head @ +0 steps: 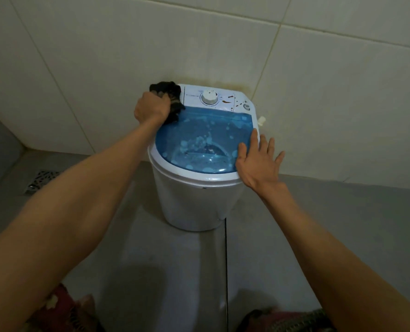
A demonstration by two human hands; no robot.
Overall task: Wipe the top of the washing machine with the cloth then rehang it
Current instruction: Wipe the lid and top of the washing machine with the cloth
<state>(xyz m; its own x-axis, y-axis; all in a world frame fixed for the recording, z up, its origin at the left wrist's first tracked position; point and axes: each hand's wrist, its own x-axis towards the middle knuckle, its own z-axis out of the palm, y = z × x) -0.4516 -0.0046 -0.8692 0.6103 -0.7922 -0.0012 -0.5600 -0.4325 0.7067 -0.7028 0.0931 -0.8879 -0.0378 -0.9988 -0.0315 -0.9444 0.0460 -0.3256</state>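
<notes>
A small white washing machine [194, 200] stands on the floor against a tiled wall. Its top has a translucent blue lid [206, 137] with pale spots and a white control panel [223, 99] with a round dial and brown stains. My left hand [151, 109] is shut on a dark cloth [169, 94] and presses it on the back left corner of the top. My right hand [258, 161] lies flat with fingers spread on the right rim of the lid.
A metal floor drain [41, 180] sits at the left on the grey tiled floor. A small white fitting [261, 120] sticks out beside the machine's right side. The wall behind the machine bears a brownish stain [213, 81].
</notes>
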